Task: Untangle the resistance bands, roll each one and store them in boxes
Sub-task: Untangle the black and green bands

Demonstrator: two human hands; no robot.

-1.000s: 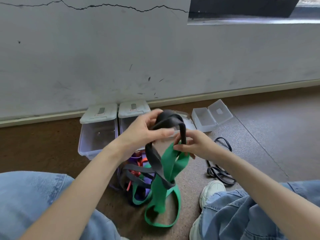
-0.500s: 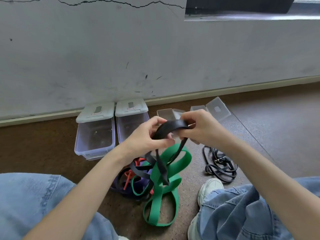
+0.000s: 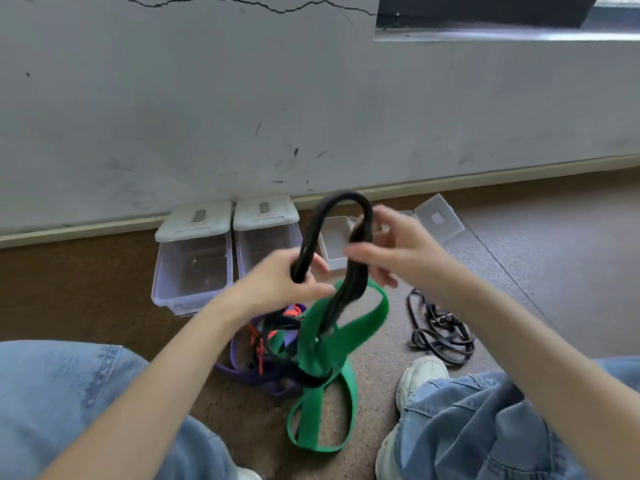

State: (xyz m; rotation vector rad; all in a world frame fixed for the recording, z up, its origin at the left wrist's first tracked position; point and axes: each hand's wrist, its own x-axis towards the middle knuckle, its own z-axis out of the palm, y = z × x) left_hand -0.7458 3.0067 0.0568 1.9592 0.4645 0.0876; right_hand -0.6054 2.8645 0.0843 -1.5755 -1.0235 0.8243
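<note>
A black band (image 3: pixel 346 216) is held up at the centre of the view as an arch between both hands. The left hand (image 3: pixel 280 282) is curled round one leg of the arch, and the right hand (image 3: pixel 401 251) pinches the other leg, though motion blur makes the exact finger placement hard to read. Below, the band's lower part is threaded through a green band (image 3: pixel 322 348), which trails onto the floor (image 3: pixel 554 271) toward 6 o'clock. A purple band (image 3: pixel 242 368) and an orange band (image 3: pixel 258 344) lie knotted with them at about 7 o'clock of the hands. A thin black band (image 3: pixel 440 334) lies loose and unrolled on the floor at 4 o'clock. At 11 o'clock two large boxes (image 3: pixel 194 258) are seen against the wall (image 3: pixel 311 98), with nothing visibly stored; small open boxes (image 3: pixel 436 220) sit at 1 o'clock. The task is judged to be early: nothing is rolled or boxed, and the main tangle is yet to be separated.
</note>
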